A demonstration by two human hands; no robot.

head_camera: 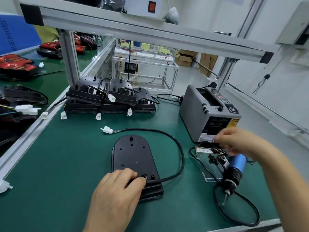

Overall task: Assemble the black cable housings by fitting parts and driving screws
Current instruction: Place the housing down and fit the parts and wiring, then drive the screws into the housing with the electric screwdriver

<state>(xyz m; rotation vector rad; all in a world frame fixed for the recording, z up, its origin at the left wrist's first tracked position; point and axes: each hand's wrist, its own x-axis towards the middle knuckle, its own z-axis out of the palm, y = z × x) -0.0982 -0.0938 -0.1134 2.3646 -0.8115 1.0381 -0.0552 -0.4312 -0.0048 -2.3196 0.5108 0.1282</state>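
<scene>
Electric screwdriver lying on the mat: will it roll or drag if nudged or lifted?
Electric screwdriver probably rolls if nudged: round body lying sideways on the flat green mat. Its looped black cord likely trails floppily and tugs when lifted.

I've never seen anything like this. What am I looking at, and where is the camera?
There's no machine here: one picture, from a camera worn on a person's head, looking down at their two bare hands. The left hand holds down a black housing on the green mat, fingers curled where its cable enters. The right hand, blurred, reaches toward small black parts beside a grey tape dispenser. An electric screwdriver lies unheld. More housings are stacked behind.
</scene>
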